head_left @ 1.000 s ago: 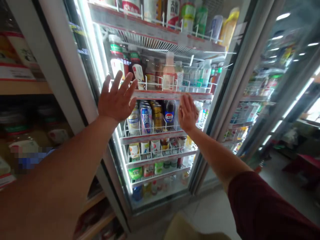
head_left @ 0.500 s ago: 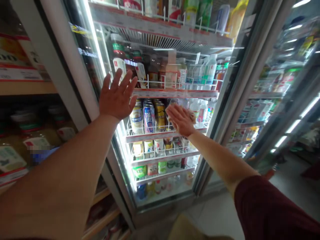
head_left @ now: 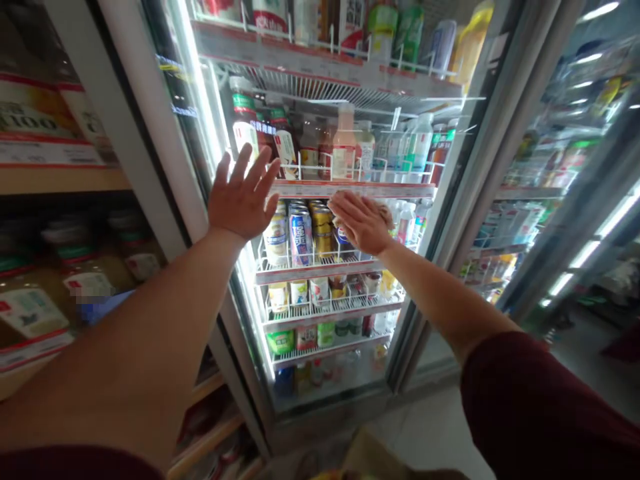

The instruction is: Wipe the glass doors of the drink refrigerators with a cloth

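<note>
My left hand [head_left: 243, 195] lies with spread fingers against the glass door [head_left: 330, 412] of a lit drinks cooler, near its left side. Further right, my right hand [head_left: 361, 223] presses a light brownish cloth [head_left: 385, 213] to the same glass. Most of the cloth is hidden under the palm and fingers; a crumpled edge shows past the thumb-far side. Behind the glass, near my right hand, stand a blue-and-purple can [head_left: 301, 235] and gold cans [head_left: 323, 230].
Shelves of bottles and cans fill the cooler, including a pink bottle [head_left: 344, 148]. At left, a wooden shelf [head_left: 60, 179] carries large juice bottles [head_left: 85, 273]. A metal door frame [head_left: 493, 167] and another cooler stand at right. Grey floor [head_left: 425, 433] shows below.
My right hand with the cloth has shifted slightly up on the glass. My left hand stays spread in the same place on the door, while the whole view has moved a little.
</note>
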Available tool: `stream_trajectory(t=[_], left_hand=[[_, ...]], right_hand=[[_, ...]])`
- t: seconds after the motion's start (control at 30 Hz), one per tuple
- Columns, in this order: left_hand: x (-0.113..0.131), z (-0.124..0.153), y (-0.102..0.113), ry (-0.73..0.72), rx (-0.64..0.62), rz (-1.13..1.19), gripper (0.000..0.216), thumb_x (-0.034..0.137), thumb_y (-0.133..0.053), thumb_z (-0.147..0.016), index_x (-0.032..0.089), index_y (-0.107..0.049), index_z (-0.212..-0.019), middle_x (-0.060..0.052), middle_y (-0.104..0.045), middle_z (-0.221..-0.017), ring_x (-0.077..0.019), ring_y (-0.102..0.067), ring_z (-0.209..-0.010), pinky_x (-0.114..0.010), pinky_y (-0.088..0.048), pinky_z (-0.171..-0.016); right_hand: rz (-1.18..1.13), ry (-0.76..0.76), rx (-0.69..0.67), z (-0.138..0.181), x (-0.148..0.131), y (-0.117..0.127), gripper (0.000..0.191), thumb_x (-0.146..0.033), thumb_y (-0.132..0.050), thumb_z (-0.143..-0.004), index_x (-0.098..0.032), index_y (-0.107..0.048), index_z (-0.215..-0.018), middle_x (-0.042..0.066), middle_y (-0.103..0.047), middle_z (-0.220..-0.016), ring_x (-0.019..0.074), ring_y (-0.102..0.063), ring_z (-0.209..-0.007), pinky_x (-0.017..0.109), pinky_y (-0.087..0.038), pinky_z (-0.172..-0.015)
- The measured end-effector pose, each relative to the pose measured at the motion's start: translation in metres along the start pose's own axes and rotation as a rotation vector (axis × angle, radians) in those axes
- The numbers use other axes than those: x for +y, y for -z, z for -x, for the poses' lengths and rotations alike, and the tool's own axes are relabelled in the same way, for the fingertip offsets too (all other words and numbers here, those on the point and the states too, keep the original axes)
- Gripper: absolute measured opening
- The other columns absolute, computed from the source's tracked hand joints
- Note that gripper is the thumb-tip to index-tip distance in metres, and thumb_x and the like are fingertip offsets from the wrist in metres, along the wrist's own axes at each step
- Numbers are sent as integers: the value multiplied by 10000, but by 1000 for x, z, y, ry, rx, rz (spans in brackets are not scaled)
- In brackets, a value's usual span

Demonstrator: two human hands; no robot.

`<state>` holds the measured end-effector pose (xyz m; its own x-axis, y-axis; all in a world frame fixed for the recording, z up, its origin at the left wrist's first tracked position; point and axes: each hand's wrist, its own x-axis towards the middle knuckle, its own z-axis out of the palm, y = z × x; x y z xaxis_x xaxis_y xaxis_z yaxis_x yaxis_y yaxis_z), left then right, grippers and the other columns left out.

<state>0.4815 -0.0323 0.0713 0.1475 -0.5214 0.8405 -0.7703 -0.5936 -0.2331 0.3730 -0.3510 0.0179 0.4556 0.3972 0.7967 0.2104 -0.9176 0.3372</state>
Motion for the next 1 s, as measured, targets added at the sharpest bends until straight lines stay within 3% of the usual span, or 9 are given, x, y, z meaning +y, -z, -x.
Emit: stream_trajectory(t=[0.17, 0.23, 0.43, 0.5, 0.6, 0.67, 0.8, 0.87, 1.0], left_hand=[[-1, 2, 0, -42, 37, -35, 863, 355, -569, -1000, 370, -202, -1782, 57, -172, -1820, -308, -107, -1725, -728, -87, -1414], [-1, 3, 0, -46, 43, -41, 806, 357, -522, -1049, 363, -205, -1789, 35, -189, -1821, -305, -119, -1722, -696, -86, -1420], [-1, 2, 1, -43, 27, 0, 736, 397, -450, -1114, 369, -196, -1804, 14, -195, -1825, -328, -102, -1713, -653, -41, -1425], [-1, 2, 2, -40, 21, -5, 734, 406, -440, -1121, 385, -175, -1805, 20, -200, -1822, -317, -100, -1711, -648, -58, -1427], [-1, 2, 2, -48, 32, -16, 722, 412, -434, -1131, 387, -177, -1805, 19, -214, -1819, -319, -116, -1708, -656, -86, -1423], [-2, 3, 2, -61, 47, -8, 729, 399, -454, -1126, 387, -185, -1804, 15, -222, -1818, -325, -130, -1707, -659, -89, -1423], [-7, 3, -5, -113, 116, -18, 702, 370, -506, -1124, 340, -278, -1788, -19, -279, -1806, -332, -176, -1705, -636, -113, -1426], [-11, 3, -9, -140, 165, -36, 674, 358, -536, -1124, 276, -347, -1765, -62, -318, -1793, -346, -217, -1697, -638, -129, -1419], [-14, 3, -14, -166, 217, -50, 660, 335, -574, -1106, 247, -407, -1739, -96, -371, -1767, -346, -268, -1683, -632, -169, -1412]], right_hand=[[47, -389, 367, -28, 27, 7, 625, -354, -263, -1158, -201, -376, -1753, 57, -384, -1798, 292, -234, -1726, 599, -256, -1423], [56, -460, 425, -32, 19, 1, 639, -351, -248, -1156, -167, -360, -1758, 76, -366, -1805, 295, -201, -1733, 599, -236, -1429], [-35, 60, -123, -16, -31, -8, 575, -321, -390, -1141, -408, -441, -1707, -103, -466, -1740, 172, -348, -1682, 455, -287, -1436], [-37, -71, 1, -18, -16, -1, 572, -342, -366, -1146, -360, -453, -1711, -67, -437, -1765, 215, -305, -1703, 502, -267, -1440], [-30, -413, 368, -21, 14, 5, 632, -373, -283, -1151, -229, -361, -1762, 33, -372, -1804, 292, -206, -1733, 615, -240, -1428], [-21, -474, 437, -14, 18, 1, 653, -386, -263, -1151, -191, -337, -1769, 68, -366, -1806, 310, -196, -1735, 642, -240, -1421], [-2, -121, 49, 15, 2, -7, 571, -383, -399, -1135, -344, -485, -1698, -20, -530, -1710, 244, -371, -1678, 525, -342, -1407], [39, -85, 1, 26, 9, -6, 532, -375, -406, -1136, -347, -562, -1644, -32, -557, -1689, 220, -406, -1660, 484, -363, -1396], [171, -616, 386, 36, 47, 1, 653, -347, -222, -1140, -109, -459, -1700, 136, -414, -1774, 275, -269, -1718, 576, -322, -1398]])
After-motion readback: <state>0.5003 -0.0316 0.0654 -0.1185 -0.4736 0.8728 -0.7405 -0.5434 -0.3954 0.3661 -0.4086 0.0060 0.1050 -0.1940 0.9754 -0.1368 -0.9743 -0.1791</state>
